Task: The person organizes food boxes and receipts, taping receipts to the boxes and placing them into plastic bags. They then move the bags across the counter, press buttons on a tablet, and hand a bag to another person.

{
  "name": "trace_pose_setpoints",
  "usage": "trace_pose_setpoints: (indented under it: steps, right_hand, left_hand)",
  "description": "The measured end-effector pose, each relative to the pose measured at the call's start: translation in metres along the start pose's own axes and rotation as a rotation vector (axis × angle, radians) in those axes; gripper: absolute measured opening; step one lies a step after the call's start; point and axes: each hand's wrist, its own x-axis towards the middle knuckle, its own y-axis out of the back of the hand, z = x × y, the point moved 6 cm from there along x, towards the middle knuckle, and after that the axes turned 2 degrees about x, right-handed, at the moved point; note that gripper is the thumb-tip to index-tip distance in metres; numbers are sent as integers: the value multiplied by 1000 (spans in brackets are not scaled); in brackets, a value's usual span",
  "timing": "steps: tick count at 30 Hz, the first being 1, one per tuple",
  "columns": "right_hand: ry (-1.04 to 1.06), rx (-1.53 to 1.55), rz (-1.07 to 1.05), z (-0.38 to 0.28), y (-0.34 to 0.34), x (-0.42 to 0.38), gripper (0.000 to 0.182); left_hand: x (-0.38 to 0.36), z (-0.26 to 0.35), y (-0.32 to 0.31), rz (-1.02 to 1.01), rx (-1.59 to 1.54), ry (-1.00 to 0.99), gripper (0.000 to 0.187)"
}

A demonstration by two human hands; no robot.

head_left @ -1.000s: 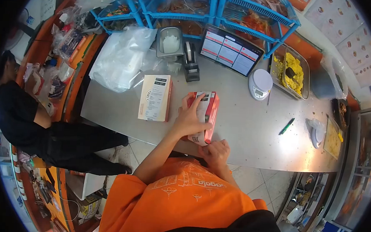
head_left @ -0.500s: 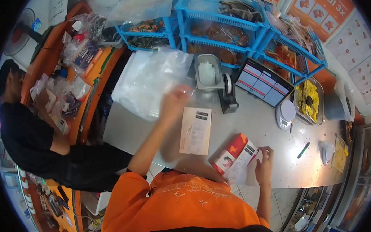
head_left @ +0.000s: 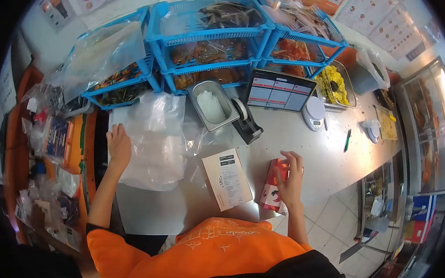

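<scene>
My left hand (head_left: pixel 119 144) is at the left edge of a stack of clear plastic bags (head_left: pixel 156 158), fingers slightly bent and apart, with nothing visible in them. My right hand (head_left: pixel 290 182) is around a red and white printed box (head_left: pixel 270 194), thumb on its near face and fingers over the top and far side, partly covering it. Between my hands lies a beige cardboard box (head_left: pixel 228 179) with a printed white receipt on top, touched by neither hand.
Behind are a metal container of white contents (head_left: pixel 211 105), a tape dispenser (head_left: pixel 247 125), a tablet (head_left: pixel 280 91) and a small scale (head_left: pixel 314 113). Blue stacked baskets (head_left: pixel 207 40) line the back. A green pen (head_left: pixel 347 140) lies right, near a tray of yellow food (head_left: pixel 333 87).
My left hand has moved left from above the beige box to the bags' left edge. My right hand has closed around the red box, which has turned. The view has shifted.
</scene>
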Motion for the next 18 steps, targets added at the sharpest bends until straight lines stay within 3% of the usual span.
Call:
trace_pose_setpoints:
  steps: [1,3,5,7,9,10,11,12,13,14,15,16,17,18]
  right_hand:
    - [-8,0,10,-5,-7,3,44]
    - [-39,198,-99,-15,-30,12,47]
    - [160,266,-115,-61,-52,25,51]
    - [364,415,-74,-141,-56,30,58]
    - [625,445,-192,-202,-68,19,52]
    - [650,468,-210,-207,-68,16,52]
    - [565,504,-597,-211,-87,8,51]
    - [476,517,-986,-213,-102,-6,51]
    - [555,510,-682,-215,-82,0,47]
    - [625,517,-383,-212,-58,4,43]
    - [655,620,-155,-180,-76,13,40]
    - [530,599,-104,-179,-60,18,16]
    - [547,411,-66,-160,-66,29,12]
    - [278,469,-105,-147,-74,35,12]
  left_hand:
    - [6,-7,28,7,0,-10,9]
    - [14,-28,90,-192,-514,144,6]
    - [25,-53,137,53,-866,217,7]
    - [23,-37,216,45,-1193,-203,14]
    - [9,-6,277,-188,-1555,-705,19]
    - [9,2,297,4,-1869,-927,20]
    - [6,8,307,234,-2150,-1159,22]
    - [10,24,299,79,-2681,-613,25]
    - [-6,47,283,-56,-3088,77,28]
    - [-10,65,271,-110,-3132,145,27]
    - [-22,81,263,-174,-3075,74,27]
    - [-37,100,258,-234,-3000,32,27]
    - [-55,114,256,-276,-2879,-1,27]
    - [-72,123,256,-295,-2727,-12,26]
